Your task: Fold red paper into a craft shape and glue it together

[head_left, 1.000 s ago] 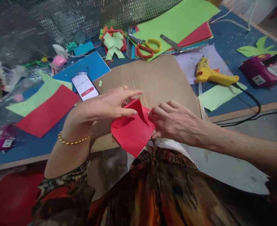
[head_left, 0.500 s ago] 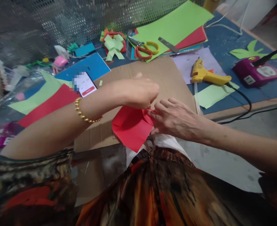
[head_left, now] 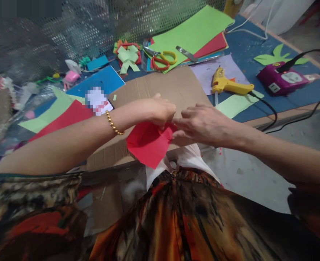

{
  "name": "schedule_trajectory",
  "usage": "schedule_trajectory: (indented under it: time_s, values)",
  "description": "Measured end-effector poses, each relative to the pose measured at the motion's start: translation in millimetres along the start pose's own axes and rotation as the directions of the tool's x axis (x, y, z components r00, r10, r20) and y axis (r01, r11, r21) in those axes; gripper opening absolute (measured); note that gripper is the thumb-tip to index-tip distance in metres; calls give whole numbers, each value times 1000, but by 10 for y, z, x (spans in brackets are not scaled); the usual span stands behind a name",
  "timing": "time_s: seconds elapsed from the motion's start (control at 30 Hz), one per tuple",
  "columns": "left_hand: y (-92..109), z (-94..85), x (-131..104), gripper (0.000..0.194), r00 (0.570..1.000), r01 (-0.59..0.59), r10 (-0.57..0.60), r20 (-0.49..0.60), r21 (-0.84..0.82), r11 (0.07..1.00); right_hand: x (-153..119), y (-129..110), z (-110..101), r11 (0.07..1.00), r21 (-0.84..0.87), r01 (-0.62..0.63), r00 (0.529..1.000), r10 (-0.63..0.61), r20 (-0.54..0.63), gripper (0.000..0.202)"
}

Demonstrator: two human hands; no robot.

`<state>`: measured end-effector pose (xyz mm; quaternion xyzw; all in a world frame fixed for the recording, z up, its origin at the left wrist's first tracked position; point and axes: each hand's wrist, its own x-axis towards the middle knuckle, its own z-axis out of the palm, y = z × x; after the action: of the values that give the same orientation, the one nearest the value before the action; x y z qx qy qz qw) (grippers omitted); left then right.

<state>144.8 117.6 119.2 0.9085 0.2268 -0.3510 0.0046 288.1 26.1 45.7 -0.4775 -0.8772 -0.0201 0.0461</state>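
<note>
A folded piece of red paper (head_left: 151,145) lies over the front edge of a brown cardboard sheet (head_left: 176,83), one corner pointing toward my lap. My left hand (head_left: 161,110), with a gold bead bracelet (head_left: 113,123) at its wrist, reaches across from the left and is closed on the paper's upper edge. From the right, my right hand (head_left: 196,123) pinches the paper's right corner between thumb and fingers. The fingertips of both hands are close together, and the fold between them is partly hidden.
Behind the cardboard lie scissors (head_left: 162,59) on green paper sheets (head_left: 195,29). A yellow glue gun (head_left: 227,85) and a purple power socket (head_left: 283,78) are on the right. On the left are a phone (head_left: 99,101) and a blue sheet (head_left: 105,81).
My right hand has shifted slightly up and its fingers have changed position at the paper's corner. My left hand stays on the upper edge. The whole view has shifted a little.
</note>
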Motion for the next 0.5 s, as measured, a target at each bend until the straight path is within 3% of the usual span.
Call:
schedule_trajectory:
  time_s: [0.1, 0.17, 0.33, 0.5]
  values:
    - [-15, 29, -21, 24, 1000, 6, -6, -23, -28, 1000, 6, 92, -63, 971, 67, -231, 973, 231, 9, 44]
    - [-11, 43, -53, 25, 999, 31, -32, -29, -37, 999, 43, 97, -74, 948, 99, -302, 953, 300, 37, 39]
    - [5, 73, -125, 22, 993, 69, -74, -91, -51, 996, 207, 6, -20, 942, 122, -313, 948, 301, 106, 37]
    - [-97, 160, -15, 19, 989, 101, -115, -95, -136, 985, 337, 54, 73, 942, 164, -295, 953, 278, 116, 29]
